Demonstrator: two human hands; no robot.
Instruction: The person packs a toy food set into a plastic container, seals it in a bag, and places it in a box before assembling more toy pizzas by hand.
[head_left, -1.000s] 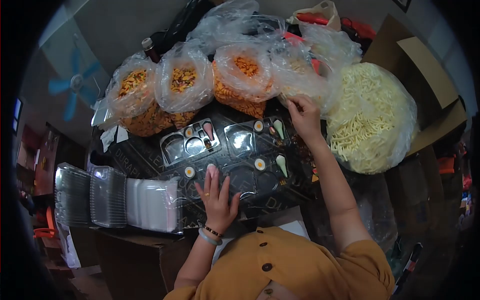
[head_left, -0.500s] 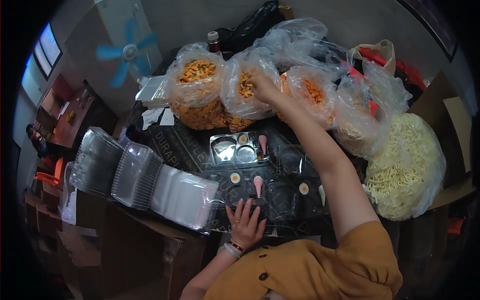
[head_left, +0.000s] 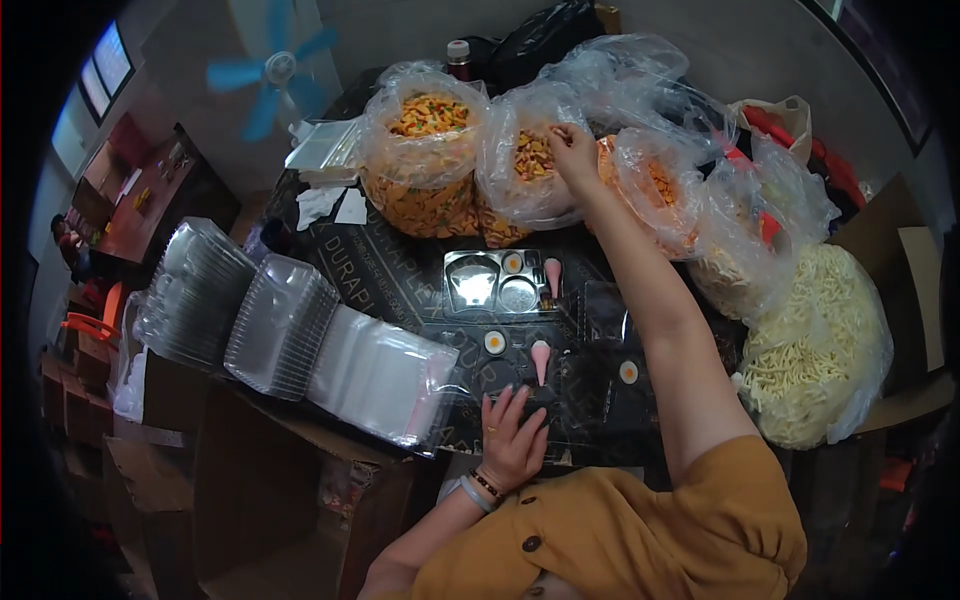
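My right hand (head_left: 573,150) reaches far forward over the open mouth of a clear bag of mixed snacks (head_left: 528,170), fingers pinched shut on a few small snack pieces. My left hand (head_left: 512,440) lies flat with fingers spread on the near edge of a clear compartment tray (head_left: 500,378). That tray holds an egg-shaped sweet (head_left: 494,342) and a pink cone sweet (head_left: 541,360). A second tray (head_left: 478,285) behind it holds the same kinds. More trays lie under my right forearm, partly hidden.
Further bags of orange snacks (head_left: 425,150) stand beside the mixed one, and a big bag of pale sticks (head_left: 815,350) lies at the right. Stacks of clear lids (head_left: 195,295) and flat plastic sleeves (head_left: 375,375) fill the left. A blue fan (head_left: 275,70) stands behind.
My right hand left the bag near the pale sticks, swung left into the mixed-snack bag, and now sits lifted at its mouth, pinched. My left hand stayed on the near tray. The view shifted.
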